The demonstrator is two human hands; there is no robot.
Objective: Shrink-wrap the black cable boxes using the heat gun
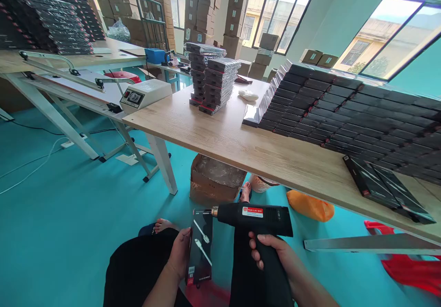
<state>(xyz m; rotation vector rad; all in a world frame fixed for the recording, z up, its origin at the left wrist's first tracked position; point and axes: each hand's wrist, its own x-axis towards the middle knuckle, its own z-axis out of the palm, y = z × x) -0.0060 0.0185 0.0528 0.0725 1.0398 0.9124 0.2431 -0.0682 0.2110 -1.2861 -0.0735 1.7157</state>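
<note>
My left hand [179, 254] grips the left edge of a black cable box [200, 252], held upright over my lap. White cable connectors are printed on its front. Wrapped around the handle of a black heat gun [262, 219], my right hand [267, 249] keeps the tool level. Its metal nozzle points left at the top right corner of the box, close to it; whether they touch I cannot tell. The fingers of my left hand behind the box are hidden.
Above my lap runs a wooden table [241, 144] carrying a wide wall of stacked black boxes [330, 105], two wrapped stacks [217, 84] and two loose boxes [386, 187]. Beneath it stands an open carton [210, 190]. A sealing machine [146, 95] adjoins the left end.
</note>
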